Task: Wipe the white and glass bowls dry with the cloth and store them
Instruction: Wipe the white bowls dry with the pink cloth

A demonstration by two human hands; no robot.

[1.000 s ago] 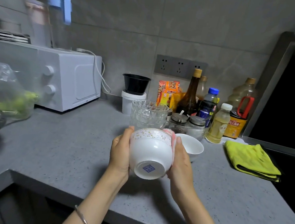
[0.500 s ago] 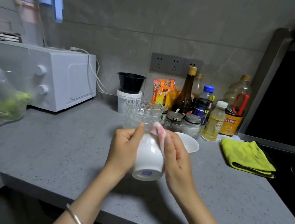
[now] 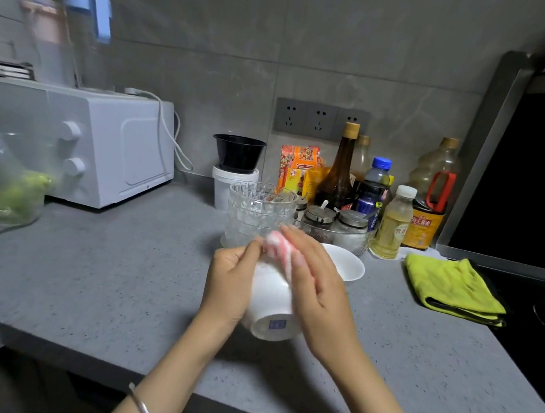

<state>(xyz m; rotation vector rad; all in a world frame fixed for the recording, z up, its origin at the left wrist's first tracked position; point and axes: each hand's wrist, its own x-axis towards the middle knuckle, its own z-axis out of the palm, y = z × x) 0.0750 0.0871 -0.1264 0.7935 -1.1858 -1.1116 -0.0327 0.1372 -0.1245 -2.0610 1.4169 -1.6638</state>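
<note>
A white bowl (image 3: 269,307) with a blue mark on its base is held above the grey counter (image 3: 122,279), its base turned toward me. My left hand (image 3: 229,281) grips its left side with the fingers curled over the rim. With straight fingers, my right hand (image 3: 317,288) presses a pink and white cloth (image 3: 277,249) against the bowl's right side and rim. Behind them stands a stack of glass bowls (image 3: 257,211). A small white bowl (image 3: 346,264) sits on the counter to the right.
A white microwave (image 3: 106,147) stands at the back left, a bag of greens (image 3: 8,185) before it. Bottles and spice jars (image 3: 362,207) crowd the back wall beside a black bowl on a white tub (image 3: 236,167). A yellow cloth (image 3: 450,288) lies by the dark stove (image 3: 533,311).
The white bowl has tilted and turned in my hands. My right hand with the cloth slid up from the bowl's side to its rim.
</note>
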